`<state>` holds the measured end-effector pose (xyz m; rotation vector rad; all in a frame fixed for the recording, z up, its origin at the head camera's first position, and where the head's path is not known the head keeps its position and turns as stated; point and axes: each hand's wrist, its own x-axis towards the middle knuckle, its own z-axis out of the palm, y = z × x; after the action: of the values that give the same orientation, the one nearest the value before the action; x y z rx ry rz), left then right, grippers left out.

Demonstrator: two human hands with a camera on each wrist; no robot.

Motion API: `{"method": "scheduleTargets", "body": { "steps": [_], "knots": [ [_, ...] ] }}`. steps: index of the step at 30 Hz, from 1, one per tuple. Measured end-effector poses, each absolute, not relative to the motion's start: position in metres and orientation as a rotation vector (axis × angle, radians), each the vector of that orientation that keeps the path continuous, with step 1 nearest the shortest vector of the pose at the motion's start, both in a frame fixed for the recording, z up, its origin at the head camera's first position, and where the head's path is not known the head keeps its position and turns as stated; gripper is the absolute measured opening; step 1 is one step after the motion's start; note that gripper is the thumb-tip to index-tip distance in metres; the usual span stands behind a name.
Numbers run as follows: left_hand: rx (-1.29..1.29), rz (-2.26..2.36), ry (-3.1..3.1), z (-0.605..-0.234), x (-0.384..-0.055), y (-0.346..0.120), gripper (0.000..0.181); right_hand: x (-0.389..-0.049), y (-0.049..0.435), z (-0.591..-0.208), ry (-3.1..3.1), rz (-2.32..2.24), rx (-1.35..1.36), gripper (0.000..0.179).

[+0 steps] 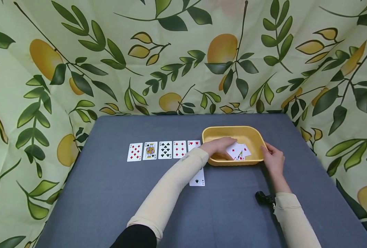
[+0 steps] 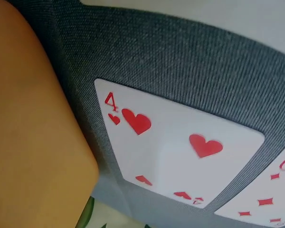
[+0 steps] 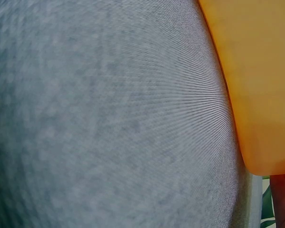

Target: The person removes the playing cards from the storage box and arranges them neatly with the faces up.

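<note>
Right hand [image 1: 273, 159] gripping yellow tray [image 1: 233, 132] by right edge, left hand [image 1: 222, 146] inside, grip unclear, room rightward

Cream fabric [image 1: 183, 44], printed with green leaves and orange-yellow fruit, hangs behind the counter [image 1: 233, 210] and along both its sides (a few soft creases ripple through it). The counter has a blue-grey, finely ribbed cloth surface, under soft, fairly even light.
</note>
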<state>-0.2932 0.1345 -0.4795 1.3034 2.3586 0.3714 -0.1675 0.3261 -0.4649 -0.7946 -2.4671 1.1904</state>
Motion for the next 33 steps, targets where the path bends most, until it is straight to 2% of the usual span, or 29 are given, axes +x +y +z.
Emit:
{"method": "scheduleTargets", "body": {
  "steps": [8,21,33],
  "knots": [
    [1.301,0.354,2.424,-0.460,-0.277,0.127,0.092,-0.169,0.328,-0.465,-2.466,1.188,-0.801,0.046],
    [1.361,0.368,2.395,-0.460,-0.276,0.123,0.086,-0.167,0.326,-0.465,-2.482,1.225,-0.799,0.047],
    [1.364,0.453,2.425,-0.460,-0.278,0.124,0.093,-0.168,0.327,-0.466,-2.484,1.217,-0.812,0.047]
  ]
}}
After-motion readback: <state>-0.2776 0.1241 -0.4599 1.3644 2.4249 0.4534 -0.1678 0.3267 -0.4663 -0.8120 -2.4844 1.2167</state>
